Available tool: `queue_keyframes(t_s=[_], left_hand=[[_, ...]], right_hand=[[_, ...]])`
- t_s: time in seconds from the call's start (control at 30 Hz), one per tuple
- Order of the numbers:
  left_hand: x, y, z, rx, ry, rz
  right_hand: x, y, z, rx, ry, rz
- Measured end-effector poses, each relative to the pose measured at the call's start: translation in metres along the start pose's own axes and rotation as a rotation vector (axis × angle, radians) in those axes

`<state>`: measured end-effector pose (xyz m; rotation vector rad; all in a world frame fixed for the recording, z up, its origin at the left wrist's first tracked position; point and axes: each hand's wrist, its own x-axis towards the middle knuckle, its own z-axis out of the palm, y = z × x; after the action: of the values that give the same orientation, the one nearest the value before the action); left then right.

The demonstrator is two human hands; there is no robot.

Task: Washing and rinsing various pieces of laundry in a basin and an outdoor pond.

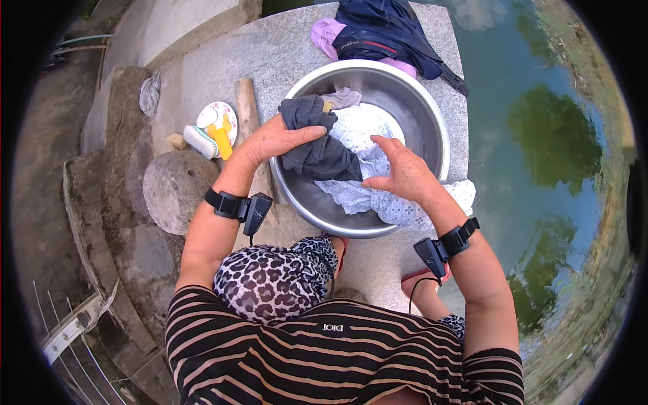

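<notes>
A wide stainless steel basin (440,126) stands before me on a stone slab. Over its left part, my left hand (283,139) grips a dark grey cloth (324,154), thumb on top. My right hand (405,169) is at the cloth's lower right end, thumb and fingers apart; it holds nothing that I can make out. Beneath both lies a white patterned cloth (354,195), which runs over the basin's lower right rim. A small greyish-lilac cloth (347,97) rests near the upper left rim, and something round and white shows under the patterned cloth.
Left of the basin are a wooden stick (247,106), a scrubbing brush (200,142), a yellow-handled brush (221,142), a floral plate (230,114) and a round stone (177,192). Dark blue (385,35) and lilac clothing (326,35) lies beyond. Water (491,152) borders the slab's right edge.
</notes>
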<state>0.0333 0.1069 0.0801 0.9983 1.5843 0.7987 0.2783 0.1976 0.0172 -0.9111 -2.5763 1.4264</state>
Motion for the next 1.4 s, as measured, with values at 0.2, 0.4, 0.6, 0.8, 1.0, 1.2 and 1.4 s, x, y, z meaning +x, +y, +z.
queue_keyframes(t_s=[0.2, 0.4, 0.6, 0.8, 1.0, 1.2, 1.4], left_hand=[[0.003, 0.008, -0.012, -0.6, -0.001, 0.102], [-0.006, 0.007, -0.017, -0.34, 0.003, 0.205], [-0.002, 0.043, 0.008, -0.113, -0.179, 0.13], [0.005, 0.034, 0.001, -0.745, 0.004, 0.207], [0.009, 0.043, -0.004, -0.844, -0.045, 0.172], [0.013, 0.028, -0.035, -0.665, 0.2, 0.032], [0.014, 0.026, -0.005, -0.261, -0.142, 0.285]], right_hand=[[0.02, -0.012, 0.021, -0.124, 0.234, -0.174], [0.031, -0.08, -0.066, 1.015, 0.088, -0.078], [0.05, -0.107, -0.08, 1.293, -0.058, -0.233], [0.042, -0.049, -0.056, 0.843, 0.014, -0.199], [0.052, -0.039, -0.03, 0.079, -0.006, 0.036], [0.045, -0.063, -0.07, 0.562, 0.083, -0.161], [0.06, -0.069, -0.077, 1.171, 0.08, -0.026]])
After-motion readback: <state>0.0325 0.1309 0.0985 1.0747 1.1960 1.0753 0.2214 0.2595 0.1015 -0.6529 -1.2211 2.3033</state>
